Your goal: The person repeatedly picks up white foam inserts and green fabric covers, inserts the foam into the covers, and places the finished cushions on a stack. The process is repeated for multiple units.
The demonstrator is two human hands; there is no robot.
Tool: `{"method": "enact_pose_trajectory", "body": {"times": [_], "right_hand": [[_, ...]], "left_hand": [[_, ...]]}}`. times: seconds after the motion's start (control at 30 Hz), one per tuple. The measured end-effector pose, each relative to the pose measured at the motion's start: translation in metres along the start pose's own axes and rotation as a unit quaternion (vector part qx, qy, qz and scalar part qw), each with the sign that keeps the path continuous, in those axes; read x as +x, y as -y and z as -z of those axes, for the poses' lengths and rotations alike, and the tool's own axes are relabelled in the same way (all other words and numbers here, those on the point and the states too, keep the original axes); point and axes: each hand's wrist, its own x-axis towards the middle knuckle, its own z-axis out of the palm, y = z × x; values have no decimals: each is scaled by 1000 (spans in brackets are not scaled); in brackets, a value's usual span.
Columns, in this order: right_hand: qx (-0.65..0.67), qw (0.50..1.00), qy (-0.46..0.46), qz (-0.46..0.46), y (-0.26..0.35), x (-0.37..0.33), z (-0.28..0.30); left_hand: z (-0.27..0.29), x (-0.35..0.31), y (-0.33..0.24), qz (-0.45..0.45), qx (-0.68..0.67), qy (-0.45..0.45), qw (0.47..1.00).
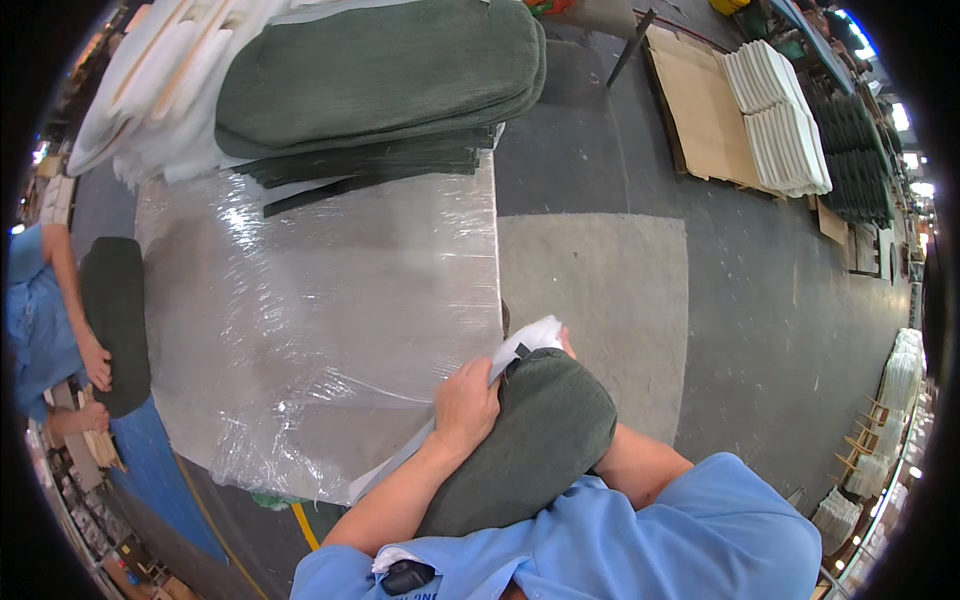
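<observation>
A dark green fabric-covered cushion (530, 440) is tilted up against my body, over the near right corner of the plastic-wrapped table. White padding (540, 335) shows at its far end, beside a pale strip along its left edge. My left hand (466, 405) is closed on that left edge, fingers curled over the strip. My right arm passes behind the cushion's right side. Only a little of my right hand (567, 343) shows at the far end, against the white padding; its other fingers are hidden.
The table (320, 290) is covered in shiny plastic wrap. Dark green covered pieces (380, 75) are stacked at its far side, beside white padded pieces (175, 75). At left, another person (45, 310) handles a dark green cushion (115, 325). White pads (775, 115) stand on a far-right pallet.
</observation>
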Motion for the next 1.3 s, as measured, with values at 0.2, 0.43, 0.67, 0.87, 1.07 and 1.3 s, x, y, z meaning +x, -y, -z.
{"method": "enact_pose_trajectory", "body": {"times": [0.2, 0.43, 0.67, 0.87, 1.07, 1.3], "right_hand": [[9, 1000, -17, -22, -16, 14, 26], [11, 999, -29, -28, -29, 29, 37], [7, 999, -33, -23, -37, 35, 39], [15, 998, -53, 18, -48, 45, 48], [-107, 961, -195, 166, -68, 93, 41], [-165, 928, -247, 224, -63, 76, 15]], "left_hand": [[-5, 15, -4, -4, 7, -14, 1000], [-8, 25, -3, -10, -1, -5, 1000], [-14, 31, 2, -42, -6, -29, 999], [-19, 31, 7, -36, -24, -24, 999], [-16, 31, 20, -42, -32, -18, 998], [-7, 33, 19, -28, 11, 2, 1000]]}}
